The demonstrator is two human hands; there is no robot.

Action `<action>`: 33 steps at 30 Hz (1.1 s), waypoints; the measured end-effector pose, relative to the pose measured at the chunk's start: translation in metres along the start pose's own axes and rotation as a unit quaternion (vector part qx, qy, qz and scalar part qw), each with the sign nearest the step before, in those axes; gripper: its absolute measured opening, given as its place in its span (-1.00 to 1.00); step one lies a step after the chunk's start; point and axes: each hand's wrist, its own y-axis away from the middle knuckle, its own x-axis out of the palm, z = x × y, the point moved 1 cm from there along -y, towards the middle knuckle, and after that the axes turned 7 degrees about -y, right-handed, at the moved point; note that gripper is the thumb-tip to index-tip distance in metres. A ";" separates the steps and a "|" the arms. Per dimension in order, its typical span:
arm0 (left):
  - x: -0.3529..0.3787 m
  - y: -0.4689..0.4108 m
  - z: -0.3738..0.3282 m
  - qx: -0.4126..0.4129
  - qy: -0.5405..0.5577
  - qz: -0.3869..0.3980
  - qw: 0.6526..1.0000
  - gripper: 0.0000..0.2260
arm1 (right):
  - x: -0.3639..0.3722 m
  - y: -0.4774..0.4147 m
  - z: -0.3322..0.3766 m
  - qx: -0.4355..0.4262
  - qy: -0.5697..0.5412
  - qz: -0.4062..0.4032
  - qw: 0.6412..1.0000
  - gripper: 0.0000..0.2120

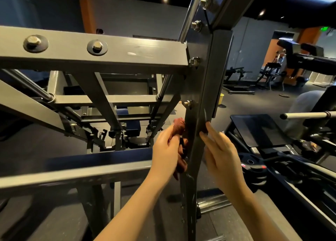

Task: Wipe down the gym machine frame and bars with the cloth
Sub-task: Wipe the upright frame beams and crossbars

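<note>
Just below the centre of the frame, the cloth (179, 125), a reddish-brown rag, sits bunched against the left face of the dark upright post (205, 88) of the gym machine. The left hand (167, 150) has its fingers curled round it. The right hand (221, 155) lies with straight fingers along the post's right edge, and whether a cloth end sits under its fingertips I cannot tell. The rag looks soft, light and limp, so it should fold round corners easily and is best held in a wad in the palm. The steel looks rigid, heavy and smooth-painted, so it should take firm pressure without shifting. The bolt heads (188, 103) and plate edges are likely to snag loose fabric.
</note>
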 end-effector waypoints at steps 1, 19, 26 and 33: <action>-0.011 -0.003 -0.010 0.029 -0.014 -0.034 0.999 -0.69 | -0.002 -0.004 0.007 -0.008 0.010 -0.024 1.000 -0.63; -0.094 -0.130 -0.100 0.295 -0.597 -0.123 0.736 -0.53 | 0.017 -0.184 0.092 0.039 0.087 0.051 0.994 -0.34; -0.129 -0.148 -0.117 0.219 -0.603 -0.195 0.742 -0.58 | 0.025 -0.179 0.084 0.053 0.090 0.059 0.993 -0.30; -0.131 -0.143 -0.111 0.263 -0.638 -0.126 0.713 -0.59 | 0.025 -0.177 0.082 0.049 0.079 0.070 0.993 -0.30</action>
